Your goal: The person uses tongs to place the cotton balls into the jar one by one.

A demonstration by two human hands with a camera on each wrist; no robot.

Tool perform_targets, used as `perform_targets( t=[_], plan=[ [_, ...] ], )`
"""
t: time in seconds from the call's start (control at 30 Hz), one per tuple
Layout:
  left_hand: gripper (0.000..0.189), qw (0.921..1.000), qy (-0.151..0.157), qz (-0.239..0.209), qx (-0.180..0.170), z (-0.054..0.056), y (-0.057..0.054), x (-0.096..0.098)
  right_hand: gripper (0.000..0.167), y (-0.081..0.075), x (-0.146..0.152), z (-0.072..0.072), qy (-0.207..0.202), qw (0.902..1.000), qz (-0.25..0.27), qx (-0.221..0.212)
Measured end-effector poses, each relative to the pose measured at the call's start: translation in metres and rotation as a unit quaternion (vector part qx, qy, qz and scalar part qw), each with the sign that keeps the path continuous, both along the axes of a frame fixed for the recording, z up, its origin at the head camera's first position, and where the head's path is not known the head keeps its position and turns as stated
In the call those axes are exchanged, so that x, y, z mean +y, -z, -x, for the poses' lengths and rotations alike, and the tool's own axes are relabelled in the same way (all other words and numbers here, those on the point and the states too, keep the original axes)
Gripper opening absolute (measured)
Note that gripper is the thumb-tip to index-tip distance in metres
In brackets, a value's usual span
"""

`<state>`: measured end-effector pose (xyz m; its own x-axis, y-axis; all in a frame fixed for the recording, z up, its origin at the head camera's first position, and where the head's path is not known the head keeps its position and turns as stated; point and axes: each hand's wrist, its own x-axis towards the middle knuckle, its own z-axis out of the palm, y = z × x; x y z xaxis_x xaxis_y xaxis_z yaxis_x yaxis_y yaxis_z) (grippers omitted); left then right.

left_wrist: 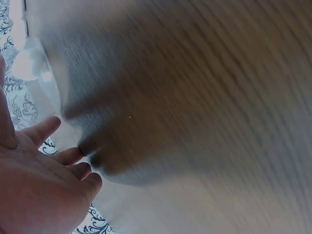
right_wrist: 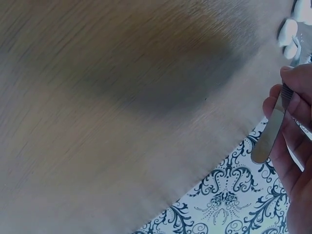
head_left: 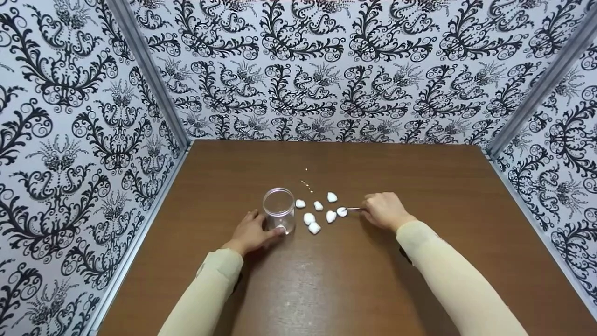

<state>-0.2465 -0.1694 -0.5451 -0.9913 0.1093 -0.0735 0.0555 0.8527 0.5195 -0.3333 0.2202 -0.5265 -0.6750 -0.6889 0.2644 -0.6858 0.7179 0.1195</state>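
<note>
A clear plastic jar [head_left: 279,205] stands upright and lidless on the table, a white cotton ball [left_wrist: 25,66] showing through its wall. My left hand [head_left: 252,233] holds the jar low down from its left side, thumb across the front. Metal tweezers [right_wrist: 274,127] are pinched between the thumb and fingers of my right hand [head_left: 385,210]. The tips of the tweezers are at one cotton ball [head_left: 342,212], the rightmost of the loose ones. Several more cotton balls [head_left: 309,218] lie scattered between the jar and the right hand.
The brown wooden table [head_left: 298,289] has small pale specks [head_left: 308,186] behind the cotton balls. Patterned black-and-white walls [head_left: 308,93] enclose it at the back and both sides, with grey posts [head_left: 149,70] at the corners.
</note>
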Motion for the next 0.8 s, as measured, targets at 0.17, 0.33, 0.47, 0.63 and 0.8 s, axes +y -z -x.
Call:
perform_targets(
  t=[0.17,0.33,0.47,0.63,0.8],
  plan=[
    [0.083,1.0000,0.001,0.001,0.006,0.000,0.000,0.000,0.004,-0.002,0.003,-0.001,-0.009,0.9999,0.007,0.009],
    [0.083,0.9999,0.001,0.000,0.010,0.001,0.002,-0.001,0.003,-0.005,0.007,-0.003,-0.014,0.9997,0.020,0.008],
    [0.083,0.9999,0.001,-0.003,0.010,0.001,0.002,-0.001,0.003,-0.006,0.010,-0.006,-0.014,0.9995,0.028,-0.003],
    [0.083,1.0000,0.000,-0.005,0.005,0.001,0.003,-0.001,0.005,-0.007,0.014,-0.006,-0.015,0.9993,0.033,-0.004],
    [0.085,0.9999,-0.004,-0.011,-0.009,0.001,0.002,-0.001,0.005,-0.006,0.016,-0.005,-0.027,0.9986,0.045,0.007]
  ],
)
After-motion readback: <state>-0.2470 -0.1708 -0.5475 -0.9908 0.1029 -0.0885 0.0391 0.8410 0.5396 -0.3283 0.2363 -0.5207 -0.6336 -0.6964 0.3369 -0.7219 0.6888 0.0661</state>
